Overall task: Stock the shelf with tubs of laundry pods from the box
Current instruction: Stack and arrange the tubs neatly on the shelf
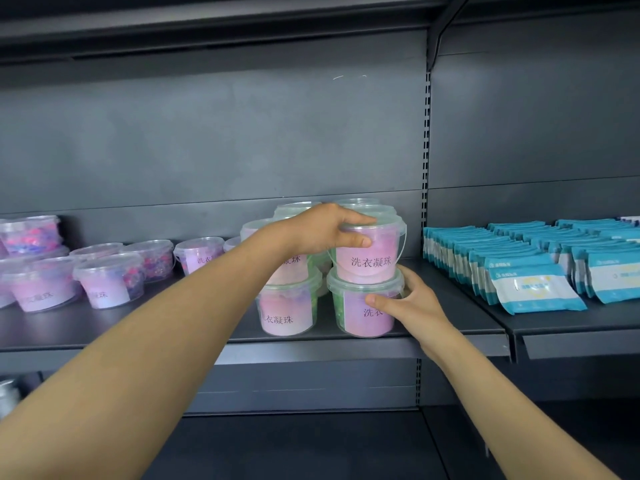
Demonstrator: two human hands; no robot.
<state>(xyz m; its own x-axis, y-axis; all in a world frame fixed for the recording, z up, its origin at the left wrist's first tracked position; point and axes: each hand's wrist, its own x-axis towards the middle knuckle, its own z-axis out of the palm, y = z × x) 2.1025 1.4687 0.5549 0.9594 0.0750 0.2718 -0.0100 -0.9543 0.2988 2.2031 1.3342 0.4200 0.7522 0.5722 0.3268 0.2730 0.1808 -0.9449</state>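
Left hand [323, 228] fingers clamp the clear plastic pink-labelled upper tub [369, 252] by its lid rim. Right hand [414, 301] fingers curl round the lower tub [360, 313]. Walls probably smooth and slippery; grip rims.

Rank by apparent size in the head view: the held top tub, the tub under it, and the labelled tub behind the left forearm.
Largest: top tub and bottom tub, alike, so unranked.
Smallest: back tub, though it sits farther from the camera, so true size is unsure.
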